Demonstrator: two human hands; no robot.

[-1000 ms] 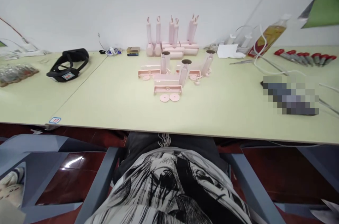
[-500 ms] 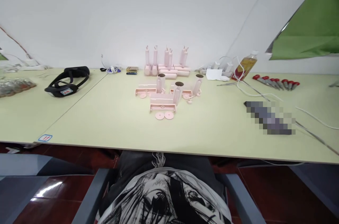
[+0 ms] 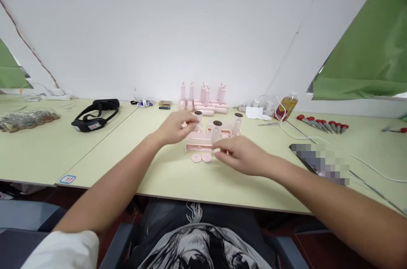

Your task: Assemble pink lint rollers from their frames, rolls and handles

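My left hand [image 3: 176,128] reaches over the pink parts, its fingers stretched forward and apart from the thumb. Beside its fingertips stands a clear pinkish tube with a dark round top [image 3: 199,118]; contact cannot be made out. My right hand [image 3: 244,155] hovers at the right end of an open pink trough-shaped part [image 3: 199,148], thumb and fingers apart. Two flat pink discs [image 3: 196,158] lie in front of that part. Between the hands stands another dark-topped tube [image 3: 216,131], and a third such tube [image 3: 237,124] is farther right. My left hand hides some parts behind it.
Several upright pink pieces with hooked tips [image 3: 203,94] stand near the wall. A black head strap [image 3: 97,116] lies left. On the right are a bottle [image 3: 286,107], red-handled tools [image 3: 322,124], white cables and a pixelated dark object [image 3: 319,163].
Both my hands have come into view and reached over the pink parts. The view has tilted up a little, so the table sits lower. The parts themselves look unmoved.
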